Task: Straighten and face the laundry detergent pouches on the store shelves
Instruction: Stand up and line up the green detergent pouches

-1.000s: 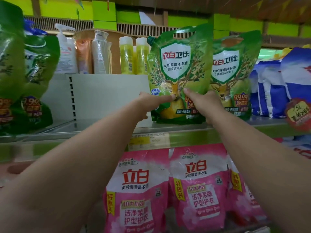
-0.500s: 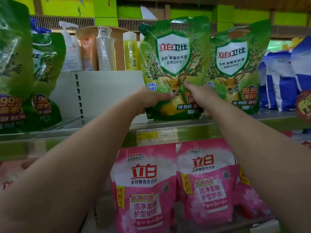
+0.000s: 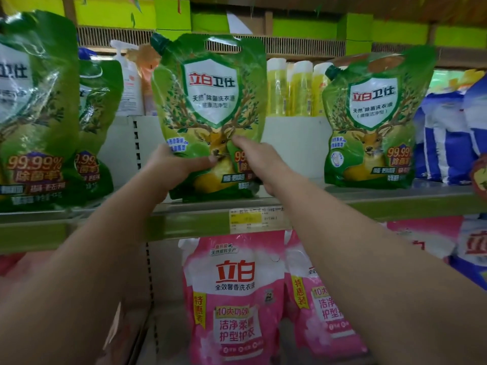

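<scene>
The left hand [image 3: 174, 167] is gripping the lower left edge of a green detergent pouch [image 3: 210, 106], thumb lying across its front; the right hand [image 3: 253, 162] is pinching the lower right side, fingers curled behind. The pouch is standing upright, label facing out, its base at the shelf [image 3: 369, 198] front edge. A second green pouch [image 3: 374, 119] is sitting well apart to the right, more green pouches [image 3: 34, 114] are standing at left, and pink detergent pouches [image 3: 234, 299] are facing out below.
</scene>
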Tool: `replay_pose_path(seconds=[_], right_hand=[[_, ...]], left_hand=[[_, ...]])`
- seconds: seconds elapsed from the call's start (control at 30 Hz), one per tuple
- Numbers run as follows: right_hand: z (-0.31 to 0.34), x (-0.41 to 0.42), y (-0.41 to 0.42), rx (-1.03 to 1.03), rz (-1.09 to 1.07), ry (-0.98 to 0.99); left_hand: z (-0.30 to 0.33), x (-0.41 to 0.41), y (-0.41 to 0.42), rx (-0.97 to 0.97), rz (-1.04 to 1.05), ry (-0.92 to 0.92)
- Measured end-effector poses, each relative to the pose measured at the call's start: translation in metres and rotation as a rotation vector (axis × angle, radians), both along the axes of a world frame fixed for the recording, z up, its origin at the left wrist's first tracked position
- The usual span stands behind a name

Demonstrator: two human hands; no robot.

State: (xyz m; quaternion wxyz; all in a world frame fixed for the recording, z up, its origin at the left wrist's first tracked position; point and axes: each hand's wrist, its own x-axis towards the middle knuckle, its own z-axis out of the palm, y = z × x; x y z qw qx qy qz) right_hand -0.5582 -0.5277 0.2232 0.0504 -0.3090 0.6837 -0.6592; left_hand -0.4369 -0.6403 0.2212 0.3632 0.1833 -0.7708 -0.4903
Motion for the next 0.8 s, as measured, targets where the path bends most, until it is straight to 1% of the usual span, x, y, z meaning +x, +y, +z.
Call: replay_pose_path(seconds=[0.07,0.13,0.2,0.37,0.47,0.57,0.63,0.73,0.8], right_hand=[[-0.001,0.001,0.001,-0.005,-0.012,0.03],[-0.001,-0.002,0.009,-0.032,-0.119,0.104],[0.001,-0.009,0.026,-0.109,-0.302,0.174],[0.007,-0.038,0.079,-0.351,-0.774,0.217],[0.008,-0.053,0.11,-0.338,-1.047,0.298],[0.009,-0.067,0.14,-0.286,-1.22,0.297],[0.006,-0.078,0.153,-0.206,-1.232,0.224],[0.001,-0.092,0.161,-0.106,-1.087,0.027],[-0.002,-0.1,0.16,-0.066,-1.005,-0.043]], left_hand=[[-0.003,0.005,-0.003,0.01,-0.006,0.034],[-0.004,0.007,-0.002,0.023,-0.015,0.054],[-0.005,0.007,-0.001,0.026,-0.003,0.045],[-0.005,0.008,0.002,0.035,-0.023,0.019],[-0.006,0.008,0.002,0.05,-0.036,0.018],[-0.007,0.008,0.002,0.042,-0.043,0.024],[-0.007,0.007,0.001,0.049,-0.053,0.042],[-0.008,0.007,0.001,0.057,-0.054,0.053],[-0.009,0.007,0.001,0.053,-0.054,0.057]])
